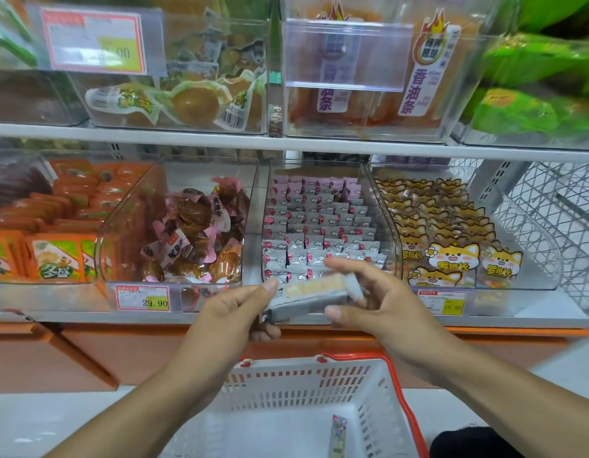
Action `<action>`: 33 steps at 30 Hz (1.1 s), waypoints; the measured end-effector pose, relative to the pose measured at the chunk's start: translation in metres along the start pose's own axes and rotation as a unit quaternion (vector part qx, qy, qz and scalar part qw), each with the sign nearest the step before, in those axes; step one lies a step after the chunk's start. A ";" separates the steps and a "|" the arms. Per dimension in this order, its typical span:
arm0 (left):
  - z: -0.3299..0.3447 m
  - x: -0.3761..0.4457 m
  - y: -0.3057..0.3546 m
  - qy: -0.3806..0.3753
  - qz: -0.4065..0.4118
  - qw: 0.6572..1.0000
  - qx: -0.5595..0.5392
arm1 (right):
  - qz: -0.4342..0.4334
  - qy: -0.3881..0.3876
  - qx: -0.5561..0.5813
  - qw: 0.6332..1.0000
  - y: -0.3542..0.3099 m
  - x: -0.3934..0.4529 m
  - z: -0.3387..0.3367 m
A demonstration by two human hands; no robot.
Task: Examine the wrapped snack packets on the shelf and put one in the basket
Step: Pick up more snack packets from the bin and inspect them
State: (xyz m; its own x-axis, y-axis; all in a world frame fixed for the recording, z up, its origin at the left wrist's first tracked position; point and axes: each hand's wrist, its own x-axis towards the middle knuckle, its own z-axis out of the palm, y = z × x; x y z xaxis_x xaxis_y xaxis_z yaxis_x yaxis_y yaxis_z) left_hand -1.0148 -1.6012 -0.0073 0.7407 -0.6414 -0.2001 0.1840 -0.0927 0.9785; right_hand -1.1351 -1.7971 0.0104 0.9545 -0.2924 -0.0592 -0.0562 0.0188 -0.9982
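- Two hands hold one wrapped snack packet (314,294) between them, in front of the lower shelf and above the basket.
- The left hand (240,305) pinches the packet's left end, thumb on top, fingers curled underneath.
- The right hand (374,300) grips the right end, thumb below and fingers over the top.
- The packet is grey-white with a pale orange panel, tilted slightly.
- One white basket (296,380) with a red handle sits below; one small packet (338,433) lies in it.
- Four clear bins line the lower shelf; the third bin (379,193) holds many matching packets, too many to count.
- Two price tags (143,297) show on that shelf's edge.
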 end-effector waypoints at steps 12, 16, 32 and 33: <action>-0.002 -0.006 0.006 0.019 0.054 0.998 0.020 | 0.028 0.032 0.090 0.995 0.001 0.002 0.000; -0.001 -0.002 0.004 0.022 0.041 0.998 -0.030 | 0.053 0.007 0.216 0.975 -0.004 0.004 -0.003; 0.007 0.007 -0.004 0.002 0.004 0.995 -0.100 | 0.145 0.123 0.226 0.955 0.003 0.015 -0.006; 0.007 0.008 -0.005 0.012 0.004 0.994 -0.106 | 0.144 0.122 0.225 0.956 0.003 0.015 -0.007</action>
State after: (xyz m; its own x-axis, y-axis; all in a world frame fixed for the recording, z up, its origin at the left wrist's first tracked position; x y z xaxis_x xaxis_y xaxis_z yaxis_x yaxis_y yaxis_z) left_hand -1.0138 -1.6114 -0.0133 0.7579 -0.6224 -0.1952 0.3070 0.0764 0.9486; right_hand -1.1227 -1.8081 0.0066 0.8187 -0.4268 -0.3843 -0.1212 0.5256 -0.8421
